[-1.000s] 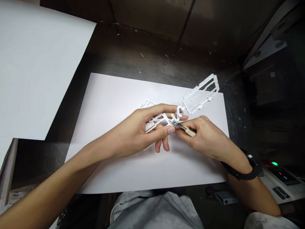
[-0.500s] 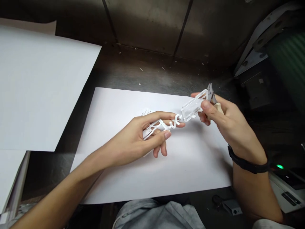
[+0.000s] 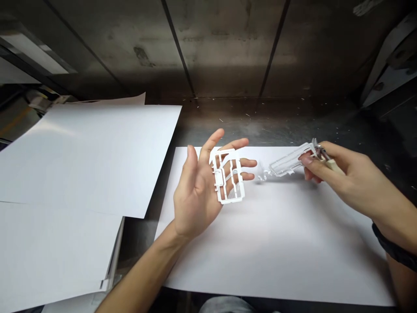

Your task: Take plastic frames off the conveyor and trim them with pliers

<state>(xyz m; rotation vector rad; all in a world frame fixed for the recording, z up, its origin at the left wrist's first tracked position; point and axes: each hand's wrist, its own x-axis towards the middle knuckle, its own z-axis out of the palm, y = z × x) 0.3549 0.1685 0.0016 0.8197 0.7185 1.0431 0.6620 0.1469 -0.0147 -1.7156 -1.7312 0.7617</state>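
My left hand (image 3: 195, 195) is palm up with its fingers spread. A white plastic frame (image 3: 219, 177) with thin crossbars and small tabs lies on the palm and fingers, not gripped. To the right, my right hand (image 3: 345, 174) pinches the end of a long, narrow white plastic frame (image 3: 289, 161) between thumb and fingers. Side cutters (image 3: 334, 166) with cream handles are tucked in the same hand, their metal jaws pointing up beside the frame's end. Small curled white pieces (image 3: 264, 175), blurred, are at the far end of the long frame.
Under both hands a large white sheet (image 3: 260, 261) covers the dark table. More white sheets (image 3: 97, 165) are stacked at the left. White scraps (image 3: 247, 115) are scattered along the back of the table, before a dark panelled wall (image 3: 224, 52).
My left fingers have opened from around the white parts and the palm has turned up. My right hand has drawn the long frame away to the right. The view has shifted left.
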